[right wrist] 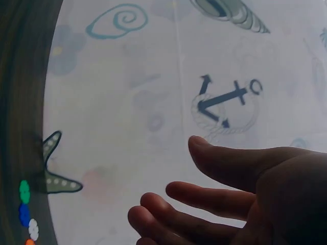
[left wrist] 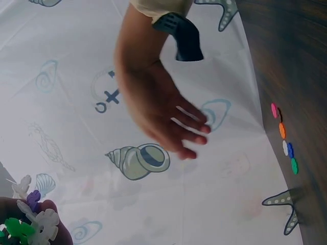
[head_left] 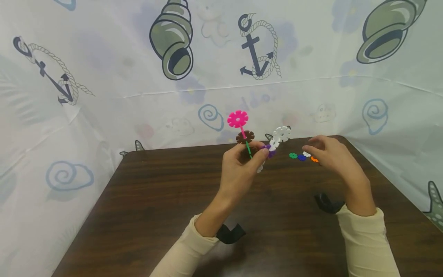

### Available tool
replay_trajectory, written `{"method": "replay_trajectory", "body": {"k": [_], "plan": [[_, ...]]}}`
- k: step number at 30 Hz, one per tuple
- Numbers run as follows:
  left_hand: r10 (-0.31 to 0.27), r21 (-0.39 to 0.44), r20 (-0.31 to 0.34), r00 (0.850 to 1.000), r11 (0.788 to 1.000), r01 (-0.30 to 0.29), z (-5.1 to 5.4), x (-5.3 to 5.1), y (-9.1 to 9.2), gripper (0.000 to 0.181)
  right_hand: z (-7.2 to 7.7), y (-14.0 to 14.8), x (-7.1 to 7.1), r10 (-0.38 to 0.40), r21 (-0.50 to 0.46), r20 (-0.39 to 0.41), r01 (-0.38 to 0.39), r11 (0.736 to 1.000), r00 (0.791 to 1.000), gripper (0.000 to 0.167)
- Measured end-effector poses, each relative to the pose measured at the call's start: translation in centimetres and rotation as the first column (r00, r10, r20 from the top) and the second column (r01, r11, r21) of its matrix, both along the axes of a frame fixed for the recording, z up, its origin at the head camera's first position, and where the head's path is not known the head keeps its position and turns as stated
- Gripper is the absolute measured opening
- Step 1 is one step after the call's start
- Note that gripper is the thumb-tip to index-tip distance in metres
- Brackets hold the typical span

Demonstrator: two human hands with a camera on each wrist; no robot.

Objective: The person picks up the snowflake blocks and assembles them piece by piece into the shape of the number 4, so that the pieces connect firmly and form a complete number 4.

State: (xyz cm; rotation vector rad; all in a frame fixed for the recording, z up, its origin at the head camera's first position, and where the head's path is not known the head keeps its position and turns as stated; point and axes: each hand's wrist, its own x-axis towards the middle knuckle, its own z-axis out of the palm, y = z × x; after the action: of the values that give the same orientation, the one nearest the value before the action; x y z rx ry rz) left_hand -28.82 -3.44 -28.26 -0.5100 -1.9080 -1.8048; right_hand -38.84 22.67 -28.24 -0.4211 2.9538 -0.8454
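My left hand (head_left: 237, 171) pinches a joined chain of notched plastic snowflake discs between thumb and fingers, above the table. On one side of it a pink disc (head_left: 237, 119) stands over a brown disc (head_left: 245, 137) and a green one on edge. Toward the right, white discs (head_left: 282, 134) join a purple disc (head_left: 271, 153); fingers hide part of the chain. My right hand (head_left: 330, 154) hovers by the loose discs with relaxed, slightly bent fingers. Nothing shows between thumb and fingers in the right wrist view (right wrist: 219, 199).
A short row of loose discs lies near the table's far right: green (head_left: 293, 156), blue (head_left: 302, 158), white (head_left: 306, 154) and orange (head_left: 314, 159), plus a pink one (left wrist: 274, 110) in the left wrist view. A printed cloth (head_left: 214, 92) surrounds the dark wooden table (head_left: 155, 200).
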Motion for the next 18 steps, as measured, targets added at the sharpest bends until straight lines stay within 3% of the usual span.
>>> {"method": "replay_trajectory", "body": {"k": [7, 18], "plan": [[-0.009, -0.007, 0.004, 1.000, 1.000, 0.009, 0.0, 0.0, 0.0, 0.015, -1.7, 1.3, -1.8, 0.010, 0.062, 0.045, -0.013, 0.998, 0.999, 0.060], [-0.013, 0.002, 0.018, 1.000, 1.000, 0.013, 0.2, 0.2, 0.0, 0.014, -5.1, 3.0, -4.6, 0.010, 0.073, 0.151, -0.021, 0.997, 0.988, 0.070]]}}
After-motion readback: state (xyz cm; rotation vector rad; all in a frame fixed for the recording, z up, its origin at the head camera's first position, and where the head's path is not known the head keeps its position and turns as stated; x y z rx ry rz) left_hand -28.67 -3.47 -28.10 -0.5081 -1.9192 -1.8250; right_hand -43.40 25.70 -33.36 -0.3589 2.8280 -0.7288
